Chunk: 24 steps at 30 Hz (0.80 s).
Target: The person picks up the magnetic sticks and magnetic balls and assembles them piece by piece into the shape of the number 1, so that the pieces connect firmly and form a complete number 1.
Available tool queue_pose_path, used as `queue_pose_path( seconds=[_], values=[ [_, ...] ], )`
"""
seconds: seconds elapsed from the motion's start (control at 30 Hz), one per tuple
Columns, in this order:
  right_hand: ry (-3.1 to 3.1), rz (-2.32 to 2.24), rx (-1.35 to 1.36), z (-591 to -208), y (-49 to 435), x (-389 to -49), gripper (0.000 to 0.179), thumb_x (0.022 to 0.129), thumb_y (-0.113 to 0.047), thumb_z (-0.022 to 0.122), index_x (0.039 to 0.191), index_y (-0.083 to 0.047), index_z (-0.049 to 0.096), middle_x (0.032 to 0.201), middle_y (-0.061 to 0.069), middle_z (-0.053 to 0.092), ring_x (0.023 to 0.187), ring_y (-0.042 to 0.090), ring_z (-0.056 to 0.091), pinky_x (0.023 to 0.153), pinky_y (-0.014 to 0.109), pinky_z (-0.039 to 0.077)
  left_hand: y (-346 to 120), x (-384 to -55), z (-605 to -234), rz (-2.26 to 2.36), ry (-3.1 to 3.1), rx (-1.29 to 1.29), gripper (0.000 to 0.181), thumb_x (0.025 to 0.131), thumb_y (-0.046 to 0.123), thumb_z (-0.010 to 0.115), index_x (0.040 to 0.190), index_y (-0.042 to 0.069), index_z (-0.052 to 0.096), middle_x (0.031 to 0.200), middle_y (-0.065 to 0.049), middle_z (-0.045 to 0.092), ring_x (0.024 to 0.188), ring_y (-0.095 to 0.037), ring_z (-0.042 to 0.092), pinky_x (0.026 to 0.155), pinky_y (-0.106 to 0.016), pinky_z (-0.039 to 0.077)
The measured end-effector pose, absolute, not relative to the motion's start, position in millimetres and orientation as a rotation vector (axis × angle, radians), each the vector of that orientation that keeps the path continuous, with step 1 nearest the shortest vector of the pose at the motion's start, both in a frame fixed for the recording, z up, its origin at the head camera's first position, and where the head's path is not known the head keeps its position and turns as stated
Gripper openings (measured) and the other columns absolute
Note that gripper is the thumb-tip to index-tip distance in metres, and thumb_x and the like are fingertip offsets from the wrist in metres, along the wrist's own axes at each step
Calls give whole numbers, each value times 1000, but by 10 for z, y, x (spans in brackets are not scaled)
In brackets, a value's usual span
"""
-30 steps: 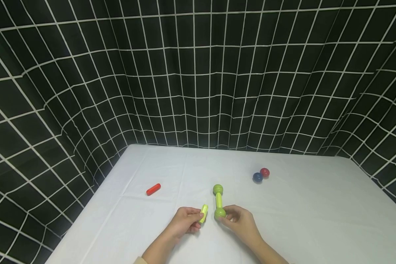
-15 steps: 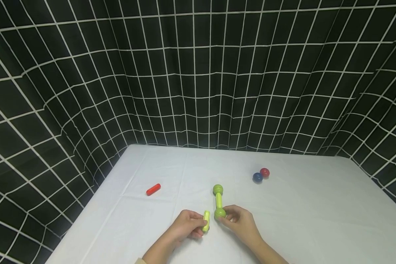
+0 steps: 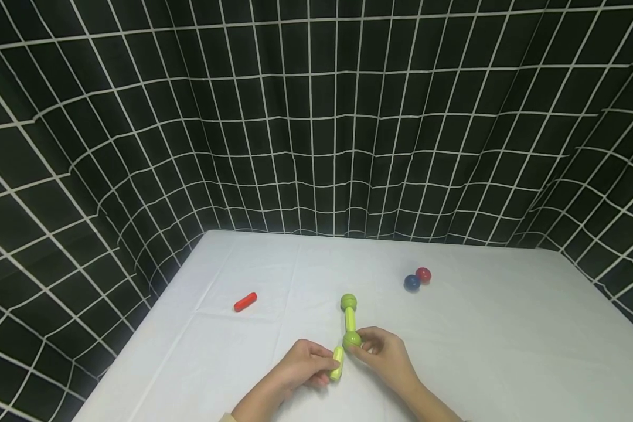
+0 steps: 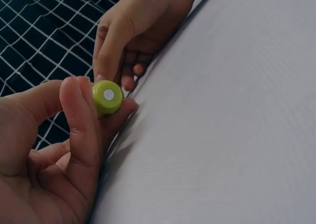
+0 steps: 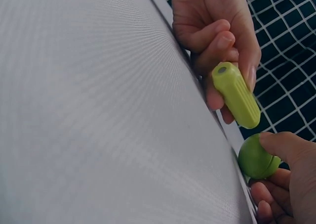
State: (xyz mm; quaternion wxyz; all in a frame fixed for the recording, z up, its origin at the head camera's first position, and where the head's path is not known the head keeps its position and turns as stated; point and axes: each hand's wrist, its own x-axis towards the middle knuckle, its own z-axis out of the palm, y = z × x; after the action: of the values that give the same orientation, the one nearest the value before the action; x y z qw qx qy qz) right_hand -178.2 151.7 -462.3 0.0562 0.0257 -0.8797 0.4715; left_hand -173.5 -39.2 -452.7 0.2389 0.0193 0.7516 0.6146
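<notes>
Between thumb and fingers, my left hand (image 3: 307, 364) pinches a short yellow-green rod (image 3: 337, 363). In the left wrist view the rod's end (image 4: 108, 95) points at the camera and shows a pale round spot. My right hand (image 3: 385, 355) holds the near green ball (image 3: 351, 340), which joins a yellow-green bar (image 3: 350, 320) to a far green ball (image 3: 349, 302). This dumbbell shape lies on the white table. From the right wrist, the rod (image 5: 237, 95) appears close to the held ball (image 5: 257, 157), with a small gap between them.
A red rod (image 3: 245, 302) lies on the white tabletop (image 3: 453, 340) to the left. At the back right, a blue ball (image 3: 412, 283) and a red ball (image 3: 424, 275) sit side by side. Behind the table hangs a dark curtain (image 3: 327, 135) with white grid lines.
My left hand has moved the rod right and nearer to me, toward the near green ball, and turned it a little. My right hand and the dumbbell shape stay in place.
</notes>
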Motion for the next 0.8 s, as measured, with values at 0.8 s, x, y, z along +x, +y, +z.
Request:
queue_pose_path(
  seconds=[0.8],
  values=[
    [-2708,1461,6,-4584,1492,-1784,27,75,-27,76,96,-10,69,71,-4,61,60,6,51,54,17,45,-194,-1650,-4552,1749,2065,91,20,79,13,67,92,-3,67,68,-7,68,47,-4,56,48,-17,51]
  ],
)
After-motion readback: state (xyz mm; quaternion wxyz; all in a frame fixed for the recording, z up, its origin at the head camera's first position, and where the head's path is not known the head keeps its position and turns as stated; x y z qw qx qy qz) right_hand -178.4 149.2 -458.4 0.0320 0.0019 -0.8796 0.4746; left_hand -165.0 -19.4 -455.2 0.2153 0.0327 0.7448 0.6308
